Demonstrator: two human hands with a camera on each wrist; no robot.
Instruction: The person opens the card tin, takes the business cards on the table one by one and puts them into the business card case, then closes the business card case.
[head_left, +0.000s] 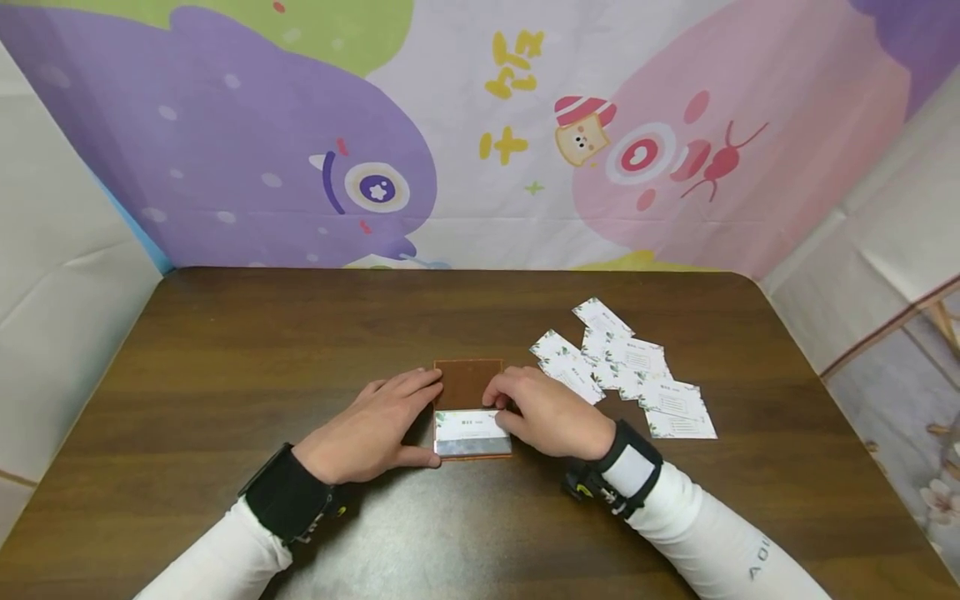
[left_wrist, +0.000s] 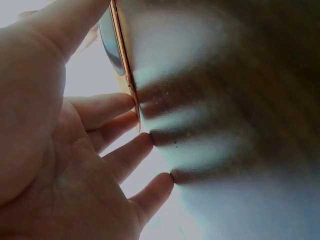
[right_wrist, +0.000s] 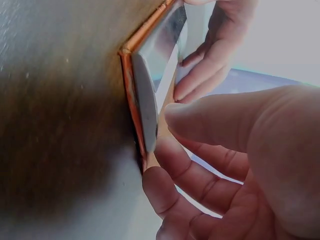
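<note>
Business card case (head_left: 468,383) lies open on the tabletop (head_left: 300,333) between the two hands, with a printed business card (head_left: 471,424) lying across its silver holder half. The likeliest trouble, in my judgement, is the card snagging on the holder's edge and creasing at a corner, should the right hand push it askew. The case could also skid or swivel if the left hand's light contact slackens, since only fingertips brace it. The scattered business cards (head_left: 637,357) near the right wrist could be nudged by a careless sweep.

The left hand (head_left: 375,427) is spread and relaxed, its fingers nearly straight: fingertips touch the case's left edge, the thumb its near corner, grasping nothing. The right hand (head_left: 551,412) is mostly closed, thumb and forefinger appearing to pinch the card's upper right corner; exactly how firmly cannot be told.
</note>
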